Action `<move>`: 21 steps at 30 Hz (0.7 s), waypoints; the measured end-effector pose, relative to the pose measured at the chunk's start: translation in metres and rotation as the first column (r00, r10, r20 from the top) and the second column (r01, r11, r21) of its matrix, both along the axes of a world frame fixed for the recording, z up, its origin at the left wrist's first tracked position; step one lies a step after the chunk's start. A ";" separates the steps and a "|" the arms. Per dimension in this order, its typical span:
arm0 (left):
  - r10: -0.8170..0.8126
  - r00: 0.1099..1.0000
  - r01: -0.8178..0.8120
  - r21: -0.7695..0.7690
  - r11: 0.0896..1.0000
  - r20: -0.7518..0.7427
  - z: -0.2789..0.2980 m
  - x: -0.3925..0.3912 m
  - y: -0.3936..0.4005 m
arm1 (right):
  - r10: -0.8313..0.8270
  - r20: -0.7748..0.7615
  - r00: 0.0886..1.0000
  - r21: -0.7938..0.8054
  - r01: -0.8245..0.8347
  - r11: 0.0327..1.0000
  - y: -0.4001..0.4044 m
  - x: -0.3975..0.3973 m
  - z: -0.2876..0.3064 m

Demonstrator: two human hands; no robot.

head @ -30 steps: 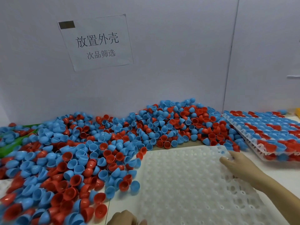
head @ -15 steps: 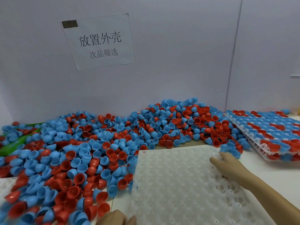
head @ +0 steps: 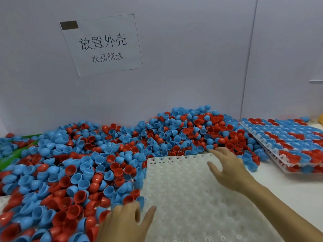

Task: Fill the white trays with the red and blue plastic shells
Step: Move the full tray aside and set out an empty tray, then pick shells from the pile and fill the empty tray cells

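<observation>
Right now the empty white tray point(head: 188, 198) lies flat on the worktop point(head: 295, 187), its left and far edges touching the heap of red and blue shells point(head: 97, 165). Both hands are spread and hold nothing: the right hand point(head: 229, 170) rests on the tray's far corner, the left hand point(head: 125, 224) at its near-left edge. A careless sweep could shove the tray sideways or bury its pockets in overturned shells. A filled tray point(head: 288, 145) sits tilted at right.

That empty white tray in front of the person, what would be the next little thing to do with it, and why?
Probably sweep shells onto it. The white tray lies flat with every pocket bare, and the pile of shells presses against its left and far edges. The left hand sits open at the near left edge beside the pile, and the right hand rests spread on the far corner, likely steadying it.
</observation>
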State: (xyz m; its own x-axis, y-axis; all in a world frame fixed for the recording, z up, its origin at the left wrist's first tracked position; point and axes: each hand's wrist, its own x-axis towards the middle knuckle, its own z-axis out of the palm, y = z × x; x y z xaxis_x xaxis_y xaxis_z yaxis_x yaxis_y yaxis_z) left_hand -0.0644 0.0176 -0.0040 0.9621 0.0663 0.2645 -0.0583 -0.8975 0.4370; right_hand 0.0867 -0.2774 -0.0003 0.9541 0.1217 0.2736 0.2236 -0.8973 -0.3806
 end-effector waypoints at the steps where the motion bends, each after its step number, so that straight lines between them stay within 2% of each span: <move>1: 0.024 1.000 -0.023 0.027 0.999 -0.014 0.005 0.004 -0.005 | 0.075 -0.034 0.997 -0.027 -0.076 0.997 0.007 -0.002 -0.001; 3: -0.060 0.998 0.060 0.002 0.998 -0.019 0.014 0.015 -0.012 | 0.161 -0.125 0.979 -0.094 -0.173 0.980 0.020 -0.005 -0.006; 4: -0.110 0.992 0.109 -0.029 0.994 -0.067 0.011 0.021 -0.015 | 0.168 -0.169 0.971 -0.138 -0.192 0.972 0.025 -0.005 -0.010; 6: -0.204 0.976 0.206 0.015 0.978 -0.080 0.010 0.034 -0.020 | 0.151 -0.222 0.963 -0.209 -0.198 0.958 0.029 -0.004 -0.016; 11: -0.315 0.931 0.324 0.016 0.946 -0.186 -0.002 0.068 -0.026 | 0.142 -0.214 0.967 -0.199 -0.185 0.962 0.021 -0.003 -0.022; 14: -0.336 0.923 0.337 -0.027 0.941 -0.189 -0.005 0.081 -0.026 | 0.144 -0.237 0.961 -0.197 -0.193 0.961 0.020 -0.004 -0.018; 18: -0.307 0.941 0.303 -0.051 0.952 -0.143 -0.011 0.092 -0.026 | 0.081 -0.183 0.980 -0.204 -0.118 0.972 0.035 0.009 0.001; 21: -0.298 0.947 0.293 -0.061 0.954 -0.117 -0.017 0.095 -0.029 | 0.067 -0.065 0.996 -0.120 -0.075 0.990 0.063 0.028 0.010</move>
State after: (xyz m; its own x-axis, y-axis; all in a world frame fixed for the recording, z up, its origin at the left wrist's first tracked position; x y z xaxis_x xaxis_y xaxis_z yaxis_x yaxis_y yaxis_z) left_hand 0.0303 -0.0114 -0.0210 0.9653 -0.2172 0.1453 -0.2610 -0.8290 0.4947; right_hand 0.1147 -0.2146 0.0102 0.9562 0.2189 0.1944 0.2684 -0.9205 -0.2838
